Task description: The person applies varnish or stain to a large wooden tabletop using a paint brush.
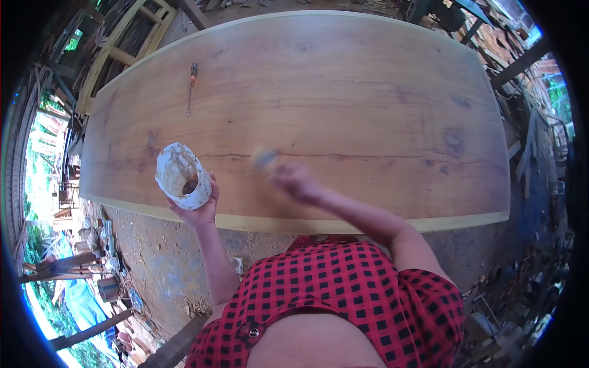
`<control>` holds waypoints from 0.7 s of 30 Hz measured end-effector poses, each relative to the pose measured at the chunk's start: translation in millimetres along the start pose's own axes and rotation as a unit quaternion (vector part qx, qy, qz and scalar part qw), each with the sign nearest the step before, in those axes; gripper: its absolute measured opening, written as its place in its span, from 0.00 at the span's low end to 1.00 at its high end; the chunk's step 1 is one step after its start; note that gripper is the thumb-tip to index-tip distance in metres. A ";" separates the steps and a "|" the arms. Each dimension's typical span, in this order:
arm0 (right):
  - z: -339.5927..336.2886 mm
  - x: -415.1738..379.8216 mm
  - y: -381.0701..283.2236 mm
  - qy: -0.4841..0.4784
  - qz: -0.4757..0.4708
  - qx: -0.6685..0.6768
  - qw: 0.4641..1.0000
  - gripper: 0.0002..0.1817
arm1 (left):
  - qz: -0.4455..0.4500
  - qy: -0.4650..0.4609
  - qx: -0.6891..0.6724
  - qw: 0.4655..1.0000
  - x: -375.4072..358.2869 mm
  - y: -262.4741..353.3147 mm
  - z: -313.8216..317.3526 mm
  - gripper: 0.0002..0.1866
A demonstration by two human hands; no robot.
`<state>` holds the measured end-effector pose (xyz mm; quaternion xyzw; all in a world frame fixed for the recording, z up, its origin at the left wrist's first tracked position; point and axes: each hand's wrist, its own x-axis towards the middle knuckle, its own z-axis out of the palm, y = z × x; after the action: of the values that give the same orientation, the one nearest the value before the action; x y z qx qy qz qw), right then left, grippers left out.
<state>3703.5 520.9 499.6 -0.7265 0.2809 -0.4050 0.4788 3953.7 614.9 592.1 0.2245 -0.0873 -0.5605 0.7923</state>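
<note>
My left hand is wrapped around a white, stained plastic container, tilted so that its inside shows, with a little brown stuff at the bottom. It is over the near left part of a large wooden tabletop. Smeared by motion, my right hand is closed on a paintbrush, whose pale bristle end points left. The brush overlaps a long dark crack that runs along the wood. A screwdriver with an orange and black handle lies on the tabletop, beyond the container.
A pale wooden frame stands past the far left corner. Wood scraps and stacked timber surround the tabletop. On the left, tools and a basket sit beside a blue tarp. Shavings lie on the floor near me.
</note>
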 end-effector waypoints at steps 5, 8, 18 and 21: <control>-11.1 -14.8 -49.0 -0.125 0.040 0.208 0.969 0.10 | 0.003 -0.049 0.022 0.999 -14.3 -6.8 25.6 0.47; -92.7 21.1 -30.8 0.142 -0.004 0.347 0.927 0.08 | 0.009 -0.022 0.024 0.999 -19.4 -7.2 34.6 0.47; -357.9 33.7 61.4 0.510 0.159 -0.498 0.683 0.09 | 0.013 0.019 0.010 1.000 -17.1 -2.6 39.4 0.40; -294.0 66.6 67.4 0.497 -0.002 -0.481 0.722 0.07 | 0.012 0.030 0.024 0.999 -14.4 -0.1 35.0 0.46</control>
<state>3484.2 304.4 521.4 -0.5541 0.6341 -0.5196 -0.1448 3934.8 619.2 624.6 0.2592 -0.0801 -0.5418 0.7955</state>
